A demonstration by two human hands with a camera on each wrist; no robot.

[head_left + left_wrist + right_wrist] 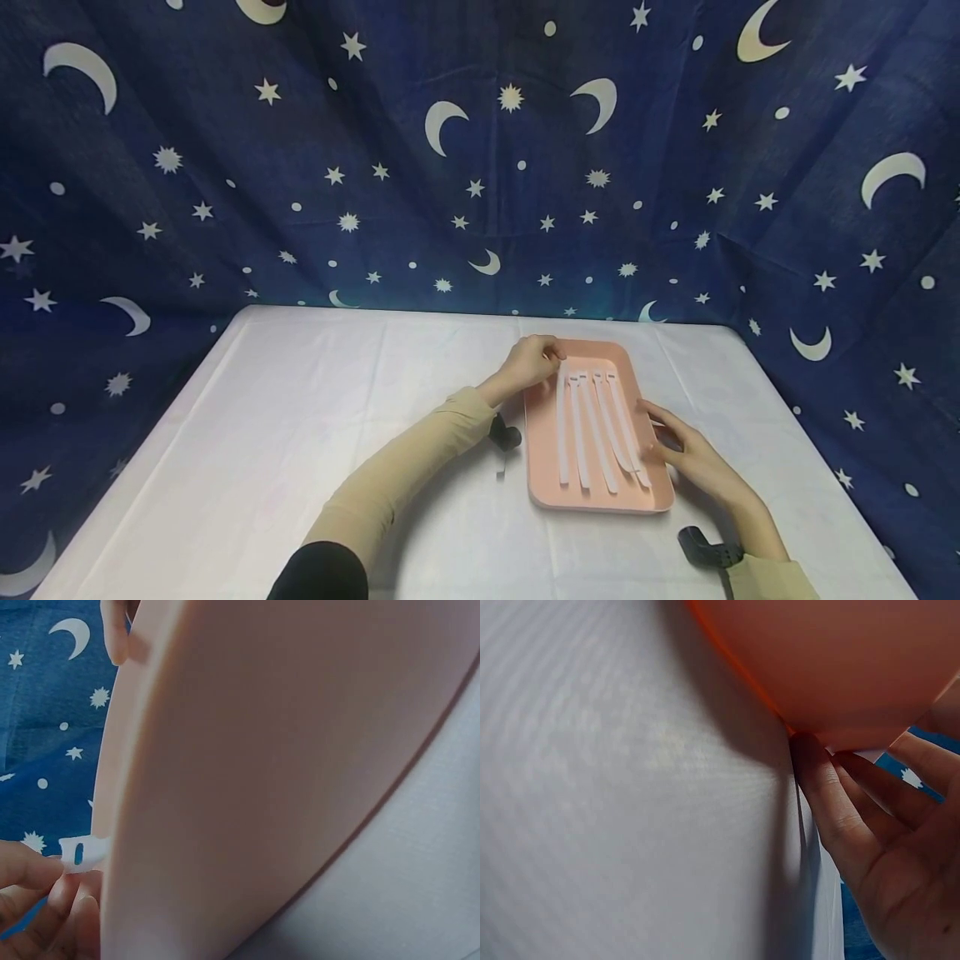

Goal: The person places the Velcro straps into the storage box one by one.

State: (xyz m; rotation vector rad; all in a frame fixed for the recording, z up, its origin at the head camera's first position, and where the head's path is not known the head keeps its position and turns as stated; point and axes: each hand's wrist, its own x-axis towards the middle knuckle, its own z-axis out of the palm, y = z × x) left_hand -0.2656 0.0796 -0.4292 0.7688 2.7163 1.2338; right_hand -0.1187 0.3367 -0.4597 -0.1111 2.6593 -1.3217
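Note:
A shallow pink tray [543, 492] lies on the white table, with several long, flat white strips [615, 425] set lengthwise in it. At the tray's far left corner, my left hand [531, 360] pinches the upper end of the leftmost strip [562, 433]. That end shows a small slot in the left wrist view, where the fingers [34, 870] hold it beside the tray wall [262, 750]. My right hand [697, 458] is at the tray's right side, its fairly straight fingers touching the rim. In the right wrist view its thumb [829, 795] meets the tray's lower edge.
A white cloth covers the table [337, 400]. Behind and beside it hangs a dark blue curtain [480, 150] with moons and stars. Black wrist mounts [705, 550] sit on both forearms, the left one close to the tray's left side.

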